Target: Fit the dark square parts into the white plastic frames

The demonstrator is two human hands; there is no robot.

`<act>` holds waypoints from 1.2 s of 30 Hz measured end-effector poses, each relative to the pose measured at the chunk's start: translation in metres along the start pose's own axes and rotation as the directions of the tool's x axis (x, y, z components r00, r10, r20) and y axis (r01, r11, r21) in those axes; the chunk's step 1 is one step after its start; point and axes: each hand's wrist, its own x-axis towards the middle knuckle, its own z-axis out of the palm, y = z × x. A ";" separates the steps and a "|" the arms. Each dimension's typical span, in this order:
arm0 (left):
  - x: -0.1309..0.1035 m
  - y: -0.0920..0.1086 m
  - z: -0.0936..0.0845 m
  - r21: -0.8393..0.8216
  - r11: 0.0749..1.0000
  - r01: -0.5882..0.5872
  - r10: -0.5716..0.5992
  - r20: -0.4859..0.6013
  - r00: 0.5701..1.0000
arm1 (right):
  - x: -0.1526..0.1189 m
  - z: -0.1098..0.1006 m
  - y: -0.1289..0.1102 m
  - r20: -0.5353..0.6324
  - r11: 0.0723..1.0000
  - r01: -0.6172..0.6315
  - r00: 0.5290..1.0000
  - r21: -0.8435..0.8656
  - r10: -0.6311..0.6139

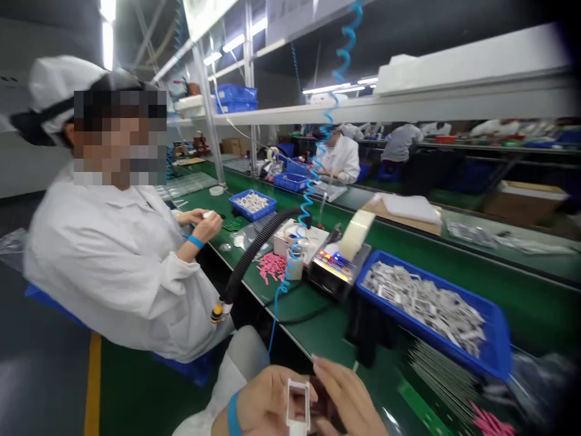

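Note:
At the bottom centre my left hand (262, 396), with a blue band at its wrist, is closed around a small white plastic frame (298, 427). The frame is rectangular with an open middle, and my fingers show through it. Just to its right is my right hand (348, 398), palm turned inward and fingers stretched out, slightly blurred. I cannot tell whether its lower fingers touch the frame. Beyond my hands stands a long blue tray (498, 339) heaped with similar white plastic parts.
A co-worker in white (113, 260) sits at left, holding a small white piece. A black hose (254, 254) and a coiled blue air line (308, 200) hang before the green bench (313, 330). Pink pieces (272, 266), a tape dispenser (333, 266) and thin rods (442, 369) lie there.

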 end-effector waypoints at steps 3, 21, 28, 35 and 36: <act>0.005 0.004 0.026 0.052 0.999 -0.006 0.006 0.011 1.000 | 0.000 -0.021 -0.015 -0.109 0.965 -0.247 0.961 0.083 0.255; 0.006 0.011 0.031 0.553 0.830 -0.077 -0.023 0.172 0.985 | 0.003 -0.035 -0.022 -0.115 0.898 -0.422 0.893 0.121 0.435; 0.009 0.010 0.027 0.572 0.817 -0.067 -0.045 0.180 0.983 | 0.002 -0.034 -0.021 -0.076 0.881 -0.451 0.882 0.145 0.464; 0.009 0.000 0.014 0.607 0.794 0.022 -0.090 0.082 0.993 | -0.003 -0.022 -0.021 0.043 0.830 -0.535 0.843 0.157 0.536; 0.010 -0.002 0.012 0.584 0.810 0.044 -0.094 0.056 0.994 | -0.003 -0.023 -0.023 0.061 0.835 -0.533 0.846 0.137 0.530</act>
